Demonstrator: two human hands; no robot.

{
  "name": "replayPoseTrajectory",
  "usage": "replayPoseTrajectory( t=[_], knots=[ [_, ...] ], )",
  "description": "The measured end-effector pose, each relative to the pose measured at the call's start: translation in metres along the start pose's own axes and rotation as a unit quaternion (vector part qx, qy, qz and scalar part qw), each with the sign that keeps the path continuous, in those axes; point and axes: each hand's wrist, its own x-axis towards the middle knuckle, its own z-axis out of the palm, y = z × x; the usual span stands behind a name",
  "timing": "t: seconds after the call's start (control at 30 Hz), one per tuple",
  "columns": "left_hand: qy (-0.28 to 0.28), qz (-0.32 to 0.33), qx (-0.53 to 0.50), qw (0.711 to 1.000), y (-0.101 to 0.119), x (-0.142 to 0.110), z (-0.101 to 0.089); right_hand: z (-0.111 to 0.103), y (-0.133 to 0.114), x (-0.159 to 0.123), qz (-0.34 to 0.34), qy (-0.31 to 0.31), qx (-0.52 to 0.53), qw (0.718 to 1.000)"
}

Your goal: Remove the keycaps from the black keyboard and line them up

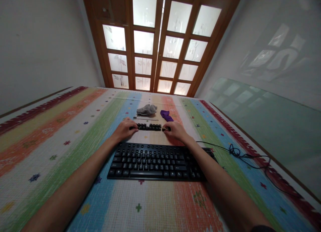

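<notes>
A short row of loose black keycaps [149,127] lies on the tablecloth beyond the keyboard. My left hand [126,129] is closed at the row's left end, thumb and fingers pinching the dark end keycaps. At the right end, my right hand [175,131] pinches the row in the same way; its fingertips partly hide what they grip. A black keyboard [150,166] lies flat nearer to me, its keys in place where visible. My right forearm crosses over its right part and hides some keys there.
Just past the keycaps lies a thin dark stick-like tool [146,119]. Behind it are a crumpled grey cloth [147,109] and a purple cloth [166,116]. A black cable [240,153] is bunched at the right on the striped tablecloth [120,205]. Walls flank both sides.
</notes>
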Motion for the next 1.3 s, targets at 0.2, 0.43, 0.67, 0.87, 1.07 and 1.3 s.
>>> replayPoseTrajectory(
  t=[0.2, 0.43, 0.67, 0.87, 1.07, 1.3],
  knots=[
    [-0.005, -0.006, 0.001, 1.0, -0.003, -0.002, -0.002, -0.011, 0.006, -0.005, -0.008, 0.011, 0.02, 1.0],
    [-0.015, -0.014, 0.004, 1.0, -0.003, -0.001, -0.004, -0.018, 0.018, -0.011, 0.006, 0.001, 0.033, 0.999],
    [-0.015, -0.01, -0.001, 1.0, 0.0, -0.001, -0.004, -0.017, 0.013, -0.012, 0.011, -0.002, 0.027, 1.0],
    [-0.014, -0.001, 0.004, 1.0, 0.001, -0.002, -0.004, -0.015, 0.009, -0.009, 0.009, 0.0, 0.03, 1.0],
    [-0.02, -0.009, 0.004, 1.0, 0.002, 0.0, -0.005, -0.009, 0.011, -0.007, 0.012, 0.005, 0.067, 0.998],
    [-0.021, -0.014, 0.004, 1.0, 0.001, -0.001, -0.004, -0.004, 0.012, -0.005, 0.023, 0.02, 0.079, 0.996]
  ],
)
